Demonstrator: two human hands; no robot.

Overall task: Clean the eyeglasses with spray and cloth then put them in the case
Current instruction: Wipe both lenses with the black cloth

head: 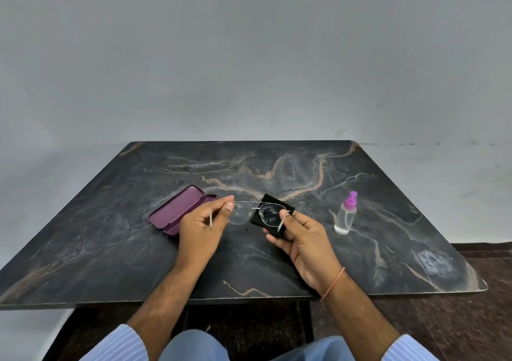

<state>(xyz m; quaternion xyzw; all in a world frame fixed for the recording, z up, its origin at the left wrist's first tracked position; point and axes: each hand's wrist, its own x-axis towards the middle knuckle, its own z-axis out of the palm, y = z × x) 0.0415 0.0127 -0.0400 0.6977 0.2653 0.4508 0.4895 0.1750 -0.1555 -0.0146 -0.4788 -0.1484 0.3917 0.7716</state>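
- Sleeves (pixel 116 342), blue striped, nearest, pushed back.
- Case (pixel 177 209): open, left on table (pixel 110 250), ready to receive.
- Left hand (pixel 202 222): pinches the left arm of the glasses (pixel 256 214), steadying them above the table.
- Right hand (pixel 302 236): fingers curled, pressing cloth (pixel 273 212) behind lens.
- Spray bottle (pixel 345 214): upright, right, apart.

We see a black table (pixel 277 263) veined with pale tan and whitish streaks like marble, and on it a plum-purple case (pixel 177 209) and a clear bottle (pixel 344 218) topped with a bright violet sprayer. The glasses (pixel 250 211) have a thin silver frame, and the cloth (pixel 273 218) behind one lens is plain black. We also note light blue striped sleeves (pixel 119 345), an orange thread (pixel 332 284) round the right wrist, and a grey wall (pixel 249 56).
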